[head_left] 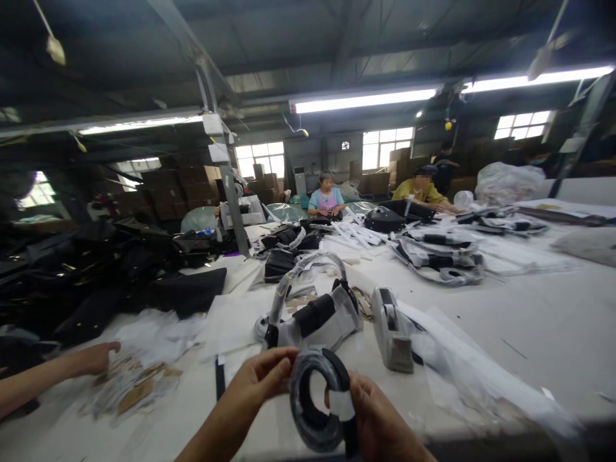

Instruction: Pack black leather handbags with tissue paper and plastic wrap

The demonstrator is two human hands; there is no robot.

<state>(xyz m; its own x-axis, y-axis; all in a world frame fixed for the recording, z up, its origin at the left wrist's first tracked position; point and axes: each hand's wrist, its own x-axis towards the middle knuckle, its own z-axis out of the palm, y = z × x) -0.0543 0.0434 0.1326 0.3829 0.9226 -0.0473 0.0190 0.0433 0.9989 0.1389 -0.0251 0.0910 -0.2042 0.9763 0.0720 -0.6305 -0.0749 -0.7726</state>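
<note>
Between my hands is a coiled black strap (301, 404), covered in clear plastic film, with a white wrap around its right side. My left hand (264, 378) pinches the coil's upper left edge with thumb and fingers. On the other side, my right hand (375, 414) grips it by the white wrap, its fingers partly hidden behind the coil. Just beyond my hands stands a black bag (315, 314) with white wrapping and a plastic-covered handle arched up. A grey tape dispenser (392, 333) sits to the right of that bag.
At left, a co-worker's hand (99, 358) reaches over plastic and brown scraps (139, 391). Black bags (120, 276) are heaped behind it. Wrapped straps (437, 256) and white sheeting (481, 359) lie on the right. Two people (326, 196) sit across the table.
</note>
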